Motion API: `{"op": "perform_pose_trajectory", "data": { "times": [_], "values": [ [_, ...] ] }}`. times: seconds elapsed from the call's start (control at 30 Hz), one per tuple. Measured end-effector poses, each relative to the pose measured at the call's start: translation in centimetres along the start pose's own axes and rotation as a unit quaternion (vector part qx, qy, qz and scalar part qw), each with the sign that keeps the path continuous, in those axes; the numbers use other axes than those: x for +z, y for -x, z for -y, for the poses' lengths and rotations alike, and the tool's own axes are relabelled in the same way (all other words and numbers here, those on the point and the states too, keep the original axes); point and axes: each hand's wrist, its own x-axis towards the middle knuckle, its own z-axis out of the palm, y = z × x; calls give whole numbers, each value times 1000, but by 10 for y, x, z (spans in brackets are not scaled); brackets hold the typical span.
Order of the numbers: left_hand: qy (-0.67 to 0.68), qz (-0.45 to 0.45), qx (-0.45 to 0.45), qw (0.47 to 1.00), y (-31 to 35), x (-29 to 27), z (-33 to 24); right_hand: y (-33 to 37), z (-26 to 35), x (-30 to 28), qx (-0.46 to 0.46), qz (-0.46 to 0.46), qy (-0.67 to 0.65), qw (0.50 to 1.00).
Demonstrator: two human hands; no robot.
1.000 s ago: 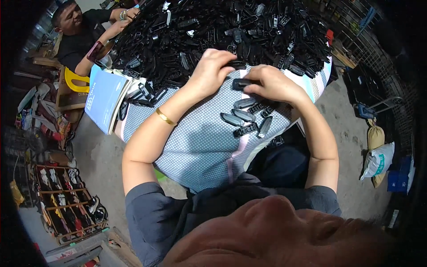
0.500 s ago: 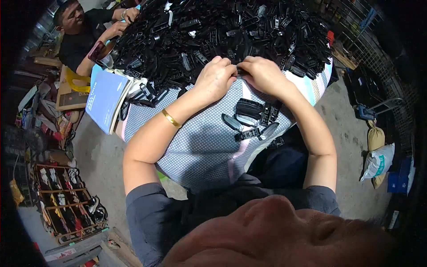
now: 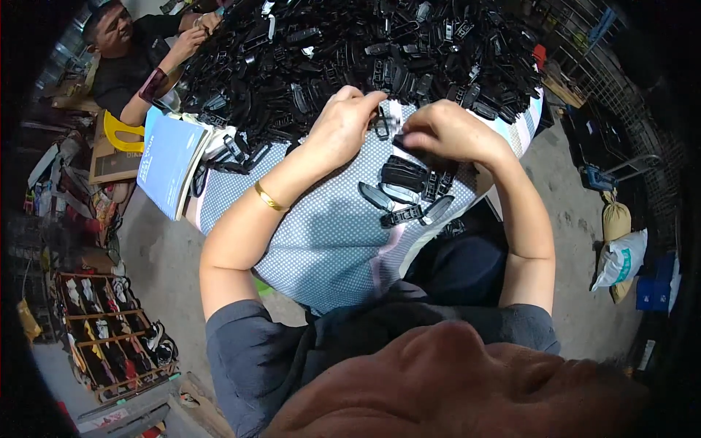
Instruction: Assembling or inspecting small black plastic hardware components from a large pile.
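Observation:
A large heap of black plastic clip-like parts (image 3: 321, 66) covers the far side of a patterned cloth-covered surface (image 3: 314, 226). At the heap's near edge, my left hand (image 3: 345, 125) is closed, thumb and index finger pinching a small black frame-shaped part (image 3: 382, 124). Just right of it is my right hand (image 3: 456, 133), its fingers curled and its thumb smeared by motion. A dark bit shows at the thumb tip, too blurred to name. Below the right hand lies a small separate group of black and grey parts (image 3: 404, 174), several of them side by side.
A blue-covered book (image 3: 171, 162) lies at the surface's left edge. Beyond it, another person (image 3: 139, 58) works at the heap's far left. A wooden rack (image 3: 109, 332) stands on the floor at left; a white sack (image 3: 621, 259) and a blue box (image 3: 653, 292) are at right.
My hands were together at the heap's edge and have now come apart. The right one has shifted right and nearer the small group; a black part shows at the left fingertips.

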Motion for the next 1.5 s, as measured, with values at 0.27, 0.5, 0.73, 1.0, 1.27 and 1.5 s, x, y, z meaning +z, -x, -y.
{"op": "perform_pose_trajectory", "data": {
  "times": [0.27, 0.5, 0.73, 1.0, 1.27, 1.5],
  "values": [
    [-11, -101, -24, 995, -6, -1, 8, -23, -7, 27, -95, -137, 103, 981],
    [-179, -181, 19, 967, -10, -3, -7, -24, -13, 20, -78, -191, 174, 963],
    [106, 127, 107, 980, -3, 15, -26, -10, -26, 0, -64, -282, 178, 940],
    [453, 48, -279, 845, -6, 3, -13, 0, -11, 5, 47, -253, -215, 942],
    [533, -57, -313, 784, -4, 2, -8, -12, 10, 31, 46, -247, -411, 877],
    [507, -81, -256, 819, 2, 3, -10, -22, 13, 43, -18, -381, -207, 901]
  ]
}}
